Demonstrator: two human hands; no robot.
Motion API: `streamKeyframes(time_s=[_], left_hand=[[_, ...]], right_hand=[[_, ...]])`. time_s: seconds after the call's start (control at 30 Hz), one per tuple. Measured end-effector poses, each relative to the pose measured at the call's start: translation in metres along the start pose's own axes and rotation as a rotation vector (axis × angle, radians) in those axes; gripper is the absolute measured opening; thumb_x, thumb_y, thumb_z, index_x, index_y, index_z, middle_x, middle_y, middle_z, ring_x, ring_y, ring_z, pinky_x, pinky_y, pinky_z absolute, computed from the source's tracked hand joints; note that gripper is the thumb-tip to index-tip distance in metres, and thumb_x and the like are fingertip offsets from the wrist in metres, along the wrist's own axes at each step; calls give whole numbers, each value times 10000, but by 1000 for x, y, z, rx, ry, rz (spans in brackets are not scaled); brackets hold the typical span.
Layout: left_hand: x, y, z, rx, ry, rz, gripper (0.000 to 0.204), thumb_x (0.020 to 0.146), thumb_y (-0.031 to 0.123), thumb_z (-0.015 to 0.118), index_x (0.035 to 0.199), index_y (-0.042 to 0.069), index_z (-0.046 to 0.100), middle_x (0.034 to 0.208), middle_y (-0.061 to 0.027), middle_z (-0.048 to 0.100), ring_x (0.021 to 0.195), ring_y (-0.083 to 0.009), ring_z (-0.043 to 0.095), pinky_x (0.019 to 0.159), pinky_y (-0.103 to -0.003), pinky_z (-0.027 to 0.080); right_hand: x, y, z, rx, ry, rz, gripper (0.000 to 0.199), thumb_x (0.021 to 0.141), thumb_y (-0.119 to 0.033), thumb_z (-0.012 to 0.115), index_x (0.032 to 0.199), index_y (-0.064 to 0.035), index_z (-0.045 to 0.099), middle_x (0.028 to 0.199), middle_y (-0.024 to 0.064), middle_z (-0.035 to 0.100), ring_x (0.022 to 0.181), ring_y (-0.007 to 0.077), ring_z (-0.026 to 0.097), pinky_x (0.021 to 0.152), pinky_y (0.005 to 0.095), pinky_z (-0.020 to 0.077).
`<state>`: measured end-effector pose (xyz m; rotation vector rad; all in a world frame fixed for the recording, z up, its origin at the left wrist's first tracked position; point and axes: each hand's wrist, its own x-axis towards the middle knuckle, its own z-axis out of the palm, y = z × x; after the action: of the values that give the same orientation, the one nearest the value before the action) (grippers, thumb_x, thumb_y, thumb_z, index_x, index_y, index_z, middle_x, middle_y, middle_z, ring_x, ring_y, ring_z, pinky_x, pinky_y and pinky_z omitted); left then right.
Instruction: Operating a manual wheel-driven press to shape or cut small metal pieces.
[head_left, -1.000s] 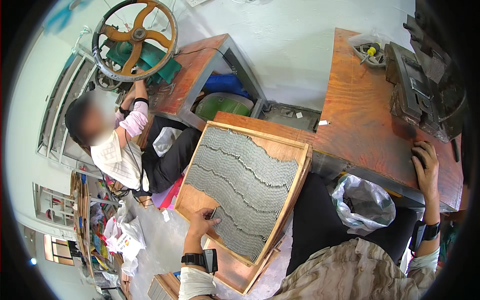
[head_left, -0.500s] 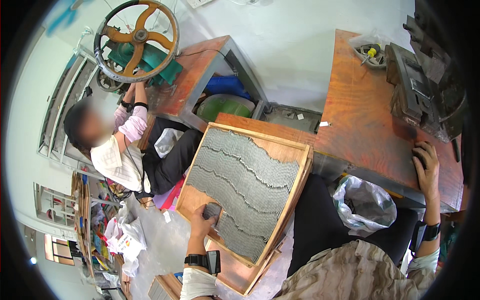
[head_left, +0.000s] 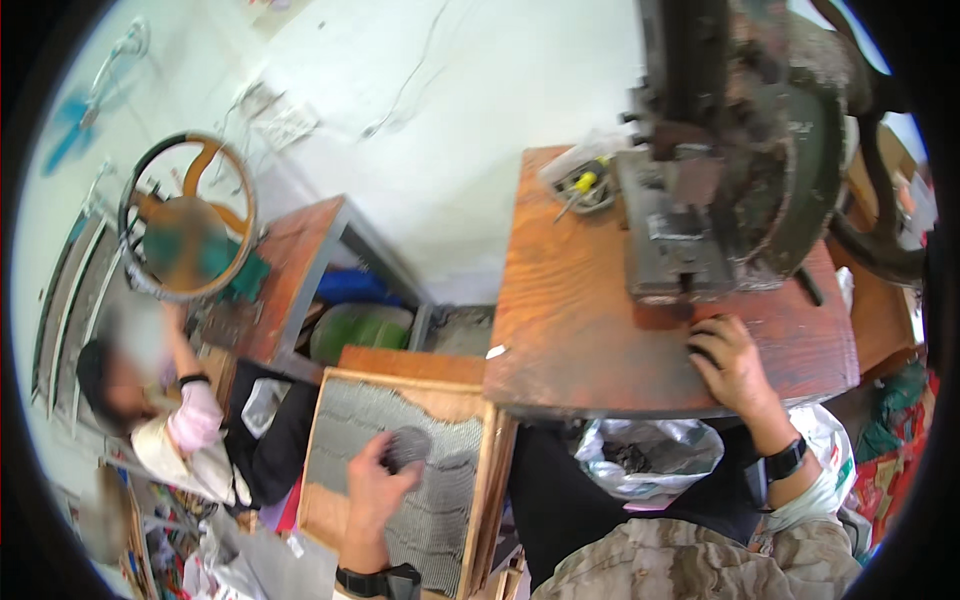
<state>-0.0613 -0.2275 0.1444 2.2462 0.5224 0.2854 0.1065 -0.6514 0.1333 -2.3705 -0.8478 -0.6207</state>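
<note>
Two bare hands are showing in the single head view, well apart from each other. The left hand (head_left: pixel 375 490) is reaching up from the lower edge, wrist strap at the bottom, with its fingers curling around a small stack of grey round discs (head_left: pixel 406 447) and pinching it between thumb and fingertips. The stack is hovering over the wooden tray (head_left: pixel 322 450), which is leaning beside the person's knees and holding grey pieces packed in wavy rows; whether the discs are touching those rows cannot be told.

The right hand (head_left: pixel 730 365) is lying palm down on the wooden workbench (head_left: pixel 570 300), forearm coming in from the lower right with a dark watch at the wrist. Its fingers are bending over a small dark piece (head_left: pixel 703 352) at the foot of the iron press (head_left: pixel 720 190); the grip is mostly hidden, so whether the fingers are closing on the piece cannot be told.

Beneath the bench edge a clear plastic bag (head_left: pixel 650 455) is hanging open, holding dark scraps. At the far left another person (head_left: pixel 170 420) is sitting by a second bench, below a large handwheel (head_left: pixel 188 215). A small dish with a yellow-handled tool (head_left: pixel 585 185) is resting at the workbench's far corner.
</note>
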Motion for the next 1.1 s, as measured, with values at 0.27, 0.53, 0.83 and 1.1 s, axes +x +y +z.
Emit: streamKeyframes(time_s=[0.27,0.53,0.83,1.1], left_hand=[[55,189,176,143,-442,740,488,627,159,732,1066,11,578,960,-194,607,891,-362,580,787,-405,473],[49,187,207,149,-404,803,558,637,145,731,1150,38,542,1023,-166,580,967,-357,505,835,-417,415],[52,179,201,144,-370,805,502,628,158,761,1084,40,588,975,-129,587,928,-325,532,803,-397,438],[51,175,199,19,-368,717,539,603,177,803,1059,0,575,940,-169,594,876,-343,549,762,-402,454]], right_hand=[[-13,19,-4,57,-55,-12,341,681,-186,708,976,-35,630,1044,128,578,984,323,524,881,408,424],[1,2,4,-264,-369,167,946,699,-654,565,1322,29,365,1356,231,348,1257,436,271,1026,599,173],[13,-1,14,-103,-362,125,809,733,-520,620,1353,-64,370,1375,180,370,1286,386,270,1021,608,152],[22,11,17,296,-351,127,649,696,-241,717,1287,-134,469,1223,103,542,1199,317,400,1026,489,232]])
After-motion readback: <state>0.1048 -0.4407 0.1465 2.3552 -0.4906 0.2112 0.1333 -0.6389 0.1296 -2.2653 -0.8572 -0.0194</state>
